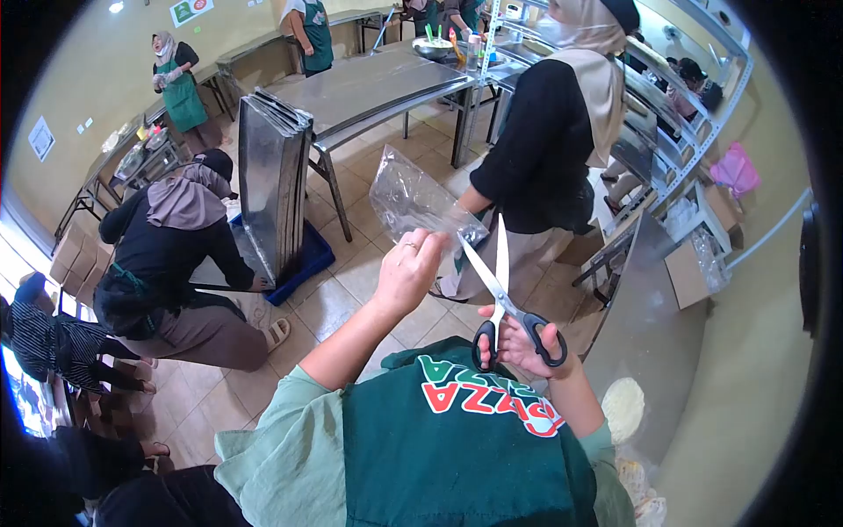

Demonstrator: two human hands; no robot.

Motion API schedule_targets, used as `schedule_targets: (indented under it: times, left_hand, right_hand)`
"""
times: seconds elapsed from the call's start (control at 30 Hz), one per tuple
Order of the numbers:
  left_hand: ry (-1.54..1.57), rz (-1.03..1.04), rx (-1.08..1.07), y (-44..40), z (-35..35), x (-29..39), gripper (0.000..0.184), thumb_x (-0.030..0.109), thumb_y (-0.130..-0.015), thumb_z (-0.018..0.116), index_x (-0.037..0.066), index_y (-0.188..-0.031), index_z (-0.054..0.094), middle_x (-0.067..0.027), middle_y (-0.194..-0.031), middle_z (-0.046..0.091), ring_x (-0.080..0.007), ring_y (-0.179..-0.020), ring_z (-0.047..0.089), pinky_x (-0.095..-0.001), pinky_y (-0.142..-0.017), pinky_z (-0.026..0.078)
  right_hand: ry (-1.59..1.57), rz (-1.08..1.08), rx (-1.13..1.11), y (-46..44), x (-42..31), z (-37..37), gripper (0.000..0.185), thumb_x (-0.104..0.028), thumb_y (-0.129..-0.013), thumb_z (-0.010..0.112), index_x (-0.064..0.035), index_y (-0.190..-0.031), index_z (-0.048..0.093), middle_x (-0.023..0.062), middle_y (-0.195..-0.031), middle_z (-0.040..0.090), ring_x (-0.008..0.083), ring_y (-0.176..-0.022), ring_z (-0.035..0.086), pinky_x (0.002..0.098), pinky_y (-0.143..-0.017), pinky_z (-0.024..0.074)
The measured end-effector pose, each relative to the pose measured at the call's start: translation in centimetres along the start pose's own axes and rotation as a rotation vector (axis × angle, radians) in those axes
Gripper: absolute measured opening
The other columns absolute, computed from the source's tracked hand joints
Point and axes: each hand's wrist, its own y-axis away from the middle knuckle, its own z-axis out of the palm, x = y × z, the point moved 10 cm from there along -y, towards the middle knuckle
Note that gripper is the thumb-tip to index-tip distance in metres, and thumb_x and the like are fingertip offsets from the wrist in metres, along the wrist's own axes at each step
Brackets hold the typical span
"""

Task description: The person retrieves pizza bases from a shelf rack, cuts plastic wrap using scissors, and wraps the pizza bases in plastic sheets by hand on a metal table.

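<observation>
My left hand (411, 270) is closed, its fingers pinched at the lower edge of a clear plastic bag (406, 189). My right hand (520, 348) grips scissors (500, 297) by their black handles, with fingers through the loops. The blades are spread apart and point up toward the bag. One blade tip lies close to the bag's lower right edge; whether they touch I cannot tell. Behind the bag, a co-worker's hand (474, 202) reaches down beside it, partly hidden by the clear plastic.
A co-worker in black (544, 132) stands close in front. To the left, another person (176, 237) bends beside a stack of metal trays (268, 176) in a blue crate (307, 255). A metal table (369, 88) stands behind. Round flatbread (623, 410) lies on the right-hand counter (645, 334).
</observation>
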Motion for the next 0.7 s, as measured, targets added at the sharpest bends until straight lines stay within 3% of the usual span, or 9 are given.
schedule_targets:
  times: [0.1, 0.13, 0.27, 0.37, 0.53, 0.63, 0.7]
  left_hand:
    - [-0.001, 0.088, -0.067, 0.5, 0.6, 0.9, 0.029, 0.004, -0.068, 0.057, 0.007, -0.097, 0.056, -0.0070, -0.083, 0.054, -0.0241, -0.075, 0.056, -0.0333, -0.064, 0.047]
    - [0.002, 0.111, -0.085, 0.6, 0.6, 1.4, 0.029, 0.003, -0.068, 0.058, 0.007, -0.096, 0.057, -0.0069, -0.083, 0.055, -0.0239, -0.075, 0.056, -0.0331, -0.064, 0.047]
    - [0.011, 0.222, -0.200, 2.1, 1.9, 2.8, 0.032, 0.004, -0.068, 0.056, 0.008, -0.099, 0.057, -0.0062, -0.088, 0.056, -0.0227, -0.079, 0.055, -0.0324, -0.068, 0.047]
    - [0.017, 0.279, -0.322, 3.0, 2.9, 4.1, 0.034, 0.007, -0.069, 0.056, 0.010, -0.103, 0.056, -0.0055, -0.092, 0.054, -0.0219, -0.083, 0.053, -0.0326, -0.071, 0.046]
    - [0.002, 0.356, -0.448, 4.7, 4.2, 5.1, 0.038, 0.011, -0.072, 0.052, 0.012, -0.110, 0.055, -0.0042, -0.095, 0.052, -0.0197, -0.085, 0.050, -0.0307, -0.072, 0.045]
    - [0.009, 0.389, -0.488, 5.6, 4.9, 5.8, 0.040, 0.012, -0.073, 0.051, 0.013, -0.113, 0.054, -0.0036, -0.097, 0.052, -0.0192, -0.085, 0.050, -0.0297, -0.072, 0.044]
    - [0.036, 0.404, -0.504, 6.0, 5.4, 6.3, 0.042, 0.012, -0.072, 0.051, 0.013, -0.114, 0.053, -0.0032, -0.098, 0.051, -0.0190, -0.085, 0.050, -0.0293, -0.072, 0.044]
  right_hand:
    - [0.028, 0.009, 0.036, 1.0, -0.2, -0.3, 0.108, -0.073, -0.064, 0.055, -0.0022, -0.137, 0.017, 0.0151, -0.110, 0.047, 0.0259, -0.102, 0.050, 0.0382, -0.088, 0.0407]
    - [0.045, 0.033, 0.053, 1.4, -0.2, -0.4, 0.110, -0.074, -0.062, 0.056, -0.0033, -0.137, 0.019, 0.0106, -0.109, 0.048, 0.0212, -0.101, 0.050, 0.0360, -0.089, 0.0402]
    - [-0.035, 0.036, 0.090, 2.8, 0.5, -1.2, 0.108, -0.072, -0.063, 0.057, -0.0017, -0.136, 0.019, 0.0151, -0.109, 0.048, 0.0252, -0.099, 0.052, 0.0363, -0.086, 0.0425]
    - [0.000, 0.091, 0.135, 3.4, 1.2, -1.5, 0.104, -0.073, -0.064, 0.056, -0.0046, -0.136, 0.023, 0.0093, -0.107, 0.049, 0.0195, -0.097, 0.052, 0.0325, -0.084, 0.0429]
    - [-0.080, -0.001, 0.398, 5.6, 1.7, -3.8, 0.077, -0.054, -0.072, 0.064, -0.0007, -0.123, 0.041, 0.0025, -0.082, 0.053, 0.0096, -0.068, 0.053, 0.0229, -0.057, 0.0467]
    - [-0.063, 0.024, 0.463, 7.4, 2.7, -4.6, 0.076, -0.053, -0.072, 0.064, -0.0003, -0.122, 0.042, 0.0022, -0.082, 0.053, 0.0090, -0.065, 0.053, 0.0218, -0.055, 0.0463]
    - [-0.129, -0.004, 0.450, 8.2, 3.8, -4.7, 0.075, -0.058, -0.075, 0.058, -0.0008, -0.121, 0.042, 0.0035, -0.082, 0.053, 0.0101, -0.068, 0.053, 0.0235, -0.056, 0.0463]
